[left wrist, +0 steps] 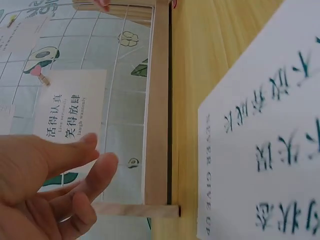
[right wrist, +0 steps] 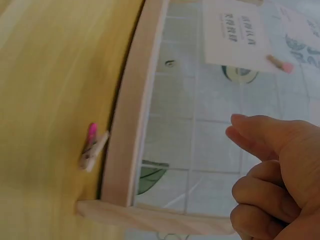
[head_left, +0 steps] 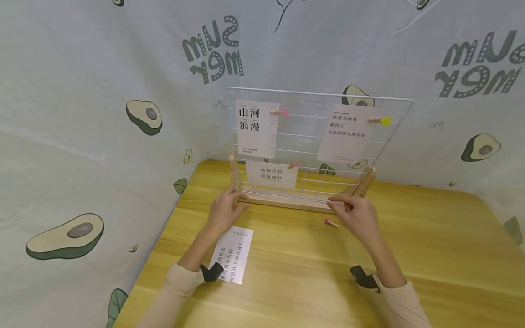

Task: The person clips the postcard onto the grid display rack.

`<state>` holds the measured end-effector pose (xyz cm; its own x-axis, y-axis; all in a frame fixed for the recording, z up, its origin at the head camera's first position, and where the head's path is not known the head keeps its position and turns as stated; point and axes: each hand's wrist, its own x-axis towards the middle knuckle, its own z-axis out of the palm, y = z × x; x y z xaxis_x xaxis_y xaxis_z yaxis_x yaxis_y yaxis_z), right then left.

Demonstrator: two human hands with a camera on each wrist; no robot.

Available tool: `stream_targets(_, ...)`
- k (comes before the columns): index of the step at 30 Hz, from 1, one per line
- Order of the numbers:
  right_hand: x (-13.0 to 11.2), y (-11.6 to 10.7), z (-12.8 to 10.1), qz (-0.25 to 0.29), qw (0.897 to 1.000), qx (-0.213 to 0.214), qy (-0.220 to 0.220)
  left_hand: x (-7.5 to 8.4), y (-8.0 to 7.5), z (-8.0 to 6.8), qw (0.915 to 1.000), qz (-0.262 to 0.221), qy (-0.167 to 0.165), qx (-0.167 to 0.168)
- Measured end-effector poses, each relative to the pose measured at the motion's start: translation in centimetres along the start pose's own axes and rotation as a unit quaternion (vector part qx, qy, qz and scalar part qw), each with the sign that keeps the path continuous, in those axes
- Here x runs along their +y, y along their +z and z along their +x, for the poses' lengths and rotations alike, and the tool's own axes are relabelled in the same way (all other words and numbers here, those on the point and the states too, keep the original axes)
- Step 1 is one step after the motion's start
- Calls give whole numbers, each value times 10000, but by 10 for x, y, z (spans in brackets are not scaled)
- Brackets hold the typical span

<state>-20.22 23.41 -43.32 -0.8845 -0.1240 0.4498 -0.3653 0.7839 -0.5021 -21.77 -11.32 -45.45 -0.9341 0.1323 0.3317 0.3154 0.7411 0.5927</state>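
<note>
A white wire grid [head_left: 305, 136] stands upright in a wooden base [head_left: 287, 201] on the table. Three printed cards hang on it by clothespins: one card [head_left: 256, 136] at upper left, another [head_left: 348, 136] at upper right, a smaller one [head_left: 271, 175] low at left. My left hand [head_left: 223, 212] is by the base's left end, its fingers loosely bent and nothing between them. Near the right end is my right hand [head_left: 356, 216]; thumb and index finger are close together with nothing visible between, the other fingers curled. A pink-topped clothespin [right wrist: 92, 147] lies in front of the base.
A loose card [head_left: 235, 257] with printed text lies on the wood-grain table [head_left: 295, 273], partly beneath the left forearm. Behind the table hangs a pale cloth [head_left: 123, 54] with avocado prints. The base has wooden side pieces [head_left: 364, 182] at its ends.
</note>
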Motion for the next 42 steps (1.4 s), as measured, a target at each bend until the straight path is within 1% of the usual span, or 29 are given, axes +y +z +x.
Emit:
stream_targets(3,14,4,-9,-79,9979,-526,382,-10,-6,-7,9967,33,-63,-815)
stream_targets(7,30,13,-18,-374,9926,-898,724,-20,-10,-14,9869,309,-157,-1574)
stream_targets(9,35,17,-21,-469,9901,-1005,860,-23,-11,-15,9810,476,-231,-1864)
stream_targets(11,39,22,-22,-502,9878,-1113,969,-25,-14,-16,9755,645,-304,-2080)
stream_targets(14,42,28,-24,-485,9856,-1223,1064,-27,-18,-18,9679,838,-603,-2292)
stream_targets(16,42,30,-24,-483,9857,-1227,1050,-27,-21,-20,9628,1020,-851,-2354)
stream_targets(19,40,32,-25,-490,9873,-1184,939,-28,-22,-22,9560,1224,-1234,-2362)
stream_targets(22,38,33,-26,-476,9886,-1176,812,-28,-21,-23,9537,1378,-1434,-2257)
stream_targets(24,36,34,-26,-455,9887,-1200,775,-26,-17,-24,9550,1476,-1411,-2151)
stream_targets(26,35,34,-26,-404,9881,-1254,789,-24,-8,-25,9603,1500,-1242,-2000)
stream_targets(27,34,34,-26,-377,9877,-1288,796,-23,-3,-26,9640,1491,-1086,-1916)
stream_targets(29,34,33,-27,-333,9868,-1364,808,-20,9,-27,9722,1397,-684,-1748)
stream_targets(31,35,33,-28,-326,9862,-1416,792,-16,20,-29,9788,1172,-285,-1657)
stream_targets(33,37,32,-30,-345,9857,-1454,783,-12,27,-30,9812,991,-7,-1658)
stream_targets(35,38,32,-31,-370,9854,-1469,773,-8,30,-31,9810,858,93,-1738)
stream_targets(36,39,32,-32,-387,9853,-1472,773,-6,29,-31,9806,835,77,-1771)
stream_targets(37,39,32,-32,-395,9852,-1480,772,-5,28,-32,9799,875,-21,-1794)
stream_targets(40,40,32,-32,-403,9853,-1492,723,2,22,-34,9757,1153,-545,-1781)
stream_targets(42,40,32,-32,-410,9855,-1499,676,6,19,-37,9689,1419,-930,-1799)
